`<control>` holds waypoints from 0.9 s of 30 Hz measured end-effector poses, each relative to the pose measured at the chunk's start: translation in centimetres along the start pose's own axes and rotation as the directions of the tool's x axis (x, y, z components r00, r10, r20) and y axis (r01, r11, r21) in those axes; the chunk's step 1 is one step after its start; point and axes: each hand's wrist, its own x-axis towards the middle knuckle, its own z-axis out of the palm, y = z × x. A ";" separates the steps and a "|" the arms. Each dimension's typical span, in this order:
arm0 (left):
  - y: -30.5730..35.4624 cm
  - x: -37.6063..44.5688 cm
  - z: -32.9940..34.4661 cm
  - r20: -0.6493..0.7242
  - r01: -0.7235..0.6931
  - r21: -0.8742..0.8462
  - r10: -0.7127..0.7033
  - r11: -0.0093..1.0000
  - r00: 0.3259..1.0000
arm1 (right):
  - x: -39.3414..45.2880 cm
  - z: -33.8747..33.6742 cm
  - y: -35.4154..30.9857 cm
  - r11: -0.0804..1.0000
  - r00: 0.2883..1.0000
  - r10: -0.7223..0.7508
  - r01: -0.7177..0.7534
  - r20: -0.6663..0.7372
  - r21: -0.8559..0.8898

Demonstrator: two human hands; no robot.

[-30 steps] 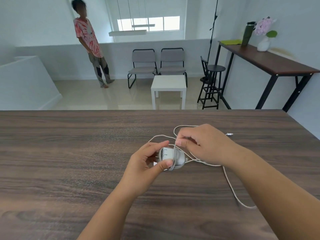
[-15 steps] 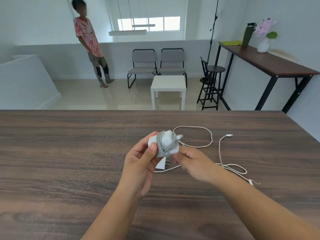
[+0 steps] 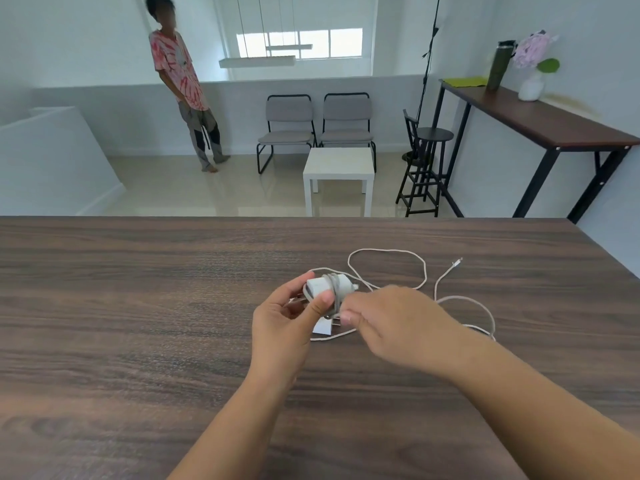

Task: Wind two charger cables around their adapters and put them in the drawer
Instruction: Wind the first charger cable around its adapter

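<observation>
my left hand [image 3: 287, 318] is up over the dark wooden table [image 3: 138, 306], thumb and fingers curled round the white adapter [image 3: 327, 285], which already has several grey turns of cable [image 3: 388, 252] wrapped across its body. my right hand [image 3: 391, 323] sits just beside it, fingers pinched on the cable right where it leaves the adapter, a bit blurred. from there the loose cable runs out over the table behind my right hand in a wide loop, then a smaller loop to the right, and its connector tip [image 3: 458, 262] lies flat on the wood, well apart from both hands. just under the held adapter, between my hands, a second adapter [image 3: 322, 328] rests on the table with its prongs pointing right, and a strand of white cable runs below it. beyond the table edge there's a small white side table [image 3: 338, 165], two grey chairs [image 3: 317, 128], and a person [image 3: 185, 88] standing by the low wall.
</observation>
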 end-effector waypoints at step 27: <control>2.1 -0.5 -0.4 0.452 0.098 -0.307 0.054 0.947 0.890 | 0.0 1.3 2.4 0.422 0.962 0.156 -0.271 0.225 0.865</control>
